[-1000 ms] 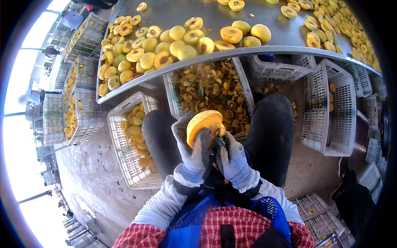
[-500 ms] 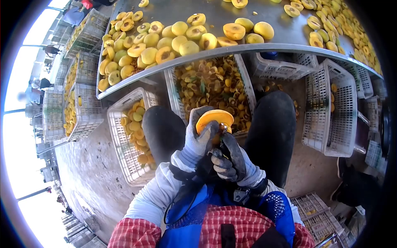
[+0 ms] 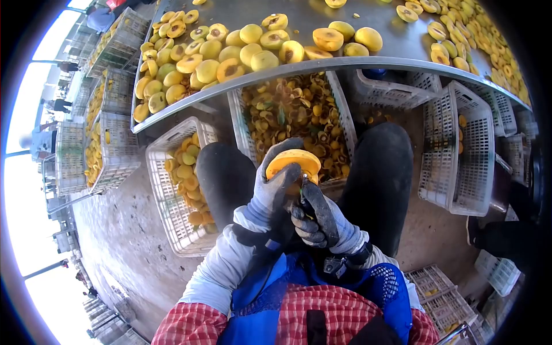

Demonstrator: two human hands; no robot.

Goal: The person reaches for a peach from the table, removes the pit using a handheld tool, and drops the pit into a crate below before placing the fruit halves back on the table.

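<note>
Below a steel table (image 3: 356,60), both gloved hands grip one yellow fruit (image 3: 293,162), its underside hidden

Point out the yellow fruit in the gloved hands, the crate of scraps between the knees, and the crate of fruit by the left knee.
yellow fruit (image 3: 290,161), head view, on its rounded top.
scrap crate (image 3: 236,123), head view, on its left wall.
fruit crate (image 3: 156,178), head view, on its left rim.

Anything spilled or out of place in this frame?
Yes, minor: a few fruit pieces lie loose on the ground behind the right knee, outside the crates. Otherwise the left hand grips the fruit while the right hand works beneath it.
</note>
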